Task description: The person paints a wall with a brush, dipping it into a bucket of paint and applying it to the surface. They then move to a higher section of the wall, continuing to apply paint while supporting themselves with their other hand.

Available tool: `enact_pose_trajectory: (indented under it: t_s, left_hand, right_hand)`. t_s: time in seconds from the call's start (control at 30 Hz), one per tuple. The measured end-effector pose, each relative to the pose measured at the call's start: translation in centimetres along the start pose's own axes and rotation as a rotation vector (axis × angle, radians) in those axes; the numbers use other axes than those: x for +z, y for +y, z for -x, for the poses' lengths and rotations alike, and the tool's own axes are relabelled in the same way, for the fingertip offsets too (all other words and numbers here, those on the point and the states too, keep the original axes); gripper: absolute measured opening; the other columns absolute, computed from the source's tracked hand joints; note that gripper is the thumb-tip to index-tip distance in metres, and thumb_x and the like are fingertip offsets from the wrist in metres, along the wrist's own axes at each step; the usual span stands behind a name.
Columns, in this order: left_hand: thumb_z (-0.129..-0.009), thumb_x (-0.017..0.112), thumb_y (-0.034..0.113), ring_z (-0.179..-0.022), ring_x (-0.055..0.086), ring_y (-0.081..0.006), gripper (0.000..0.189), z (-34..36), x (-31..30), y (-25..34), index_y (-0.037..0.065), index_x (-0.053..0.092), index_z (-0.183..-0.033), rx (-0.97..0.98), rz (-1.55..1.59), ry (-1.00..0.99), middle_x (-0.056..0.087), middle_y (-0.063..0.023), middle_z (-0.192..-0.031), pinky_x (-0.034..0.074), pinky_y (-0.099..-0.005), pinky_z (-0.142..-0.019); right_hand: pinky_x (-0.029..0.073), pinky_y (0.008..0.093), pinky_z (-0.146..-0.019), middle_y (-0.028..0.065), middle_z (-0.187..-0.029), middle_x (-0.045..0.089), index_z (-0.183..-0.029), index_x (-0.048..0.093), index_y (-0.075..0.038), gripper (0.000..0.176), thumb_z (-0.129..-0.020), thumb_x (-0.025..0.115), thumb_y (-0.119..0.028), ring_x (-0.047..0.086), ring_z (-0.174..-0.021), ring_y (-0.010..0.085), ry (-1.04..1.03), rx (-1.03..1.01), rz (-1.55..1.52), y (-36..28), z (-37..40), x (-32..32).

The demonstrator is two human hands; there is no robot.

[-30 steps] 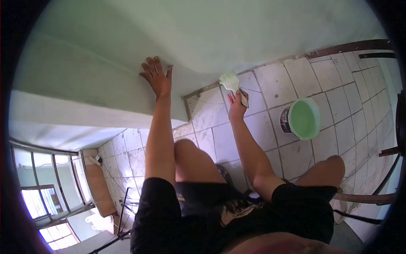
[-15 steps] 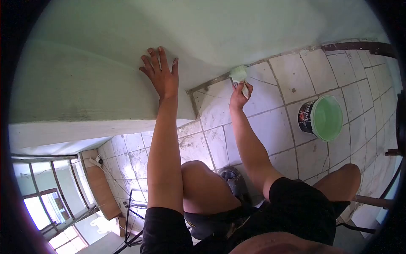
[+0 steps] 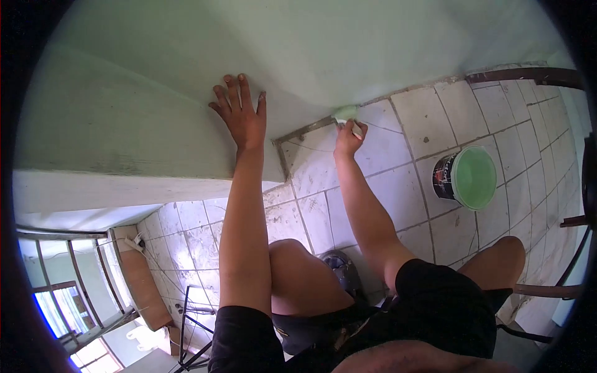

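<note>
My left hand [image 3: 244,118] is spread against the pale green wall [image 3: 311,56], palm down and holding nothing. Lower and to the right, my right hand [image 3: 350,139] is closed around the handle of a paintbrush [image 3: 346,114]. Light green paint covers its bristles, which are at the foot of the wall where it meets the tiled floor. To the right of that hand stands a bucket [image 3: 444,176] with a dark printed label and green paint inside.
White floor tiles [image 3: 385,186] with dirty joints spread below the wall. A brown curved bar [image 3: 528,76] lies at the upper right. At lower left are a black metal stand [image 3: 193,329] and a wooden board [image 3: 142,283]. My shoe [image 3: 341,270] rests on the tiles.
The paintbrush in my right hand has shifted slightly left and down along the wall's base, its handle now more tilted. My left hand stays flat on the wall. The view has shifted a little.
</note>
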State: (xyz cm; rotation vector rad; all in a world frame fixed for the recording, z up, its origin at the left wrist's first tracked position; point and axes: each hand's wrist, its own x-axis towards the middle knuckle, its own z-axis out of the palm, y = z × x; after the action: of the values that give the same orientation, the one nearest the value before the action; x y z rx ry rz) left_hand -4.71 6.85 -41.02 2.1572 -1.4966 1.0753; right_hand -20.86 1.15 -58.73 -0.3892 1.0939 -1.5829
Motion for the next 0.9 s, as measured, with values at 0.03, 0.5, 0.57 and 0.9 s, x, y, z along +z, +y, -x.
enact_pose_trajectory:
  t_s: [0.03, 0.5, 0.57, 0.9]
  left_hand:
    - [-0.084, 0.059, 0.039, -0.133, 0.019, -0.0405, 0.064, 0.0, -0.1, 0.1, 0.014, 0.035, -0.137, -0.009, 0.008, -0.016, 0.022, -0.0127, -0.146, 0.022, -0.0607, -0.102]
    - [-0.082, 0.061, 0.039, -0.132, 0.02, -0.0406, 0.067, 0.1, -0.1, 0.4, 0.012, 0.036, -0.137, -0.001, 0.027, 0.016, 0.024, -0.013, -0.146, 0.021, -0.0605, -0.103]
    - [-0.082, 0.06, 0.039, -0.132, 0.02, -0.0412, 0.066, 0.0, -0.3, 0.3, 0.011, 0.035, -0.137, -0.012, 0.035, -0.022, 0.023, -0.0139, -0.146, 0.02, -0.0604, -0.103]
    - [-0.084, 0.058, 0.037, -0.134, 0.018, -0.0389, 0.063, 0.1, -0.8, 0.3, 0.013, 0.035, -0.137, -0.03, 0.07, -0.033, 0.022, -0.0121, -0.146, 0.018, -0.0613, -0.104]
  right_hand:
    - [0.053, 0.0337, -0.064, 0.0092, -0.089, 0.052, -0.096, 0.041, -0.006, 0.017, -0.086, 0.054, -0.01, 0.054, -0.079, 0.0174, 0.012, 0.028, 0.038, 0.7, -0.7, 0.3]
    - [0.051, 0.0411, -0.084, 0.0113, -0.1, 0.052, -0.1, 0.041, -0.005, 0.018, -0.088, 0.054, -0.009, 0.058, -0.093, 0.0234, -0.416, -0.098, -0.451, -16.3, 5.6, 8.4]
    - [0.052, 0.04, -0.083, 0.0103, -0.099, 0.051, -0.1, 0.041, -0.004, 0.018, -0.088, 0.054, -0.008, 0.057, -0.091, 0.0214, -0.399, -0.132, -0.31, -11.9, 3.6, 6.0]
    - [0.052, 0.0373, -0.078, 0.0085, -0.102, 0.05, -0.1, 0.042, -0.008, 0.021, -0.085, 0.056, -0.009, 0.055, -0.09, 0.0206, -0.067, 0.081, -0.105, -1.8, -0.6, -0.3]
